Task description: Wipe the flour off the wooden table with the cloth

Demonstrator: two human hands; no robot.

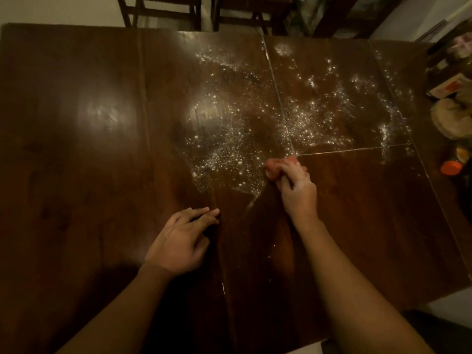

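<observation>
White flour lies scattered over the middle and right of the dark wooden table. My right hand grips a bunched pinkish-red cloth and holds it against the table at the near edge of the flour. Right of and behind the cloth the wood shows a flour-free swath bounded by thin white lines. My left hand rests flat on the table near the front, fingers straight, holding nothing.
Jars with an orange lid, a box and a bag crowd the table's right edge. Dark wooden chairs stand behind the far edge. The table's left half has no flour on it and reflects a light.
</observation>
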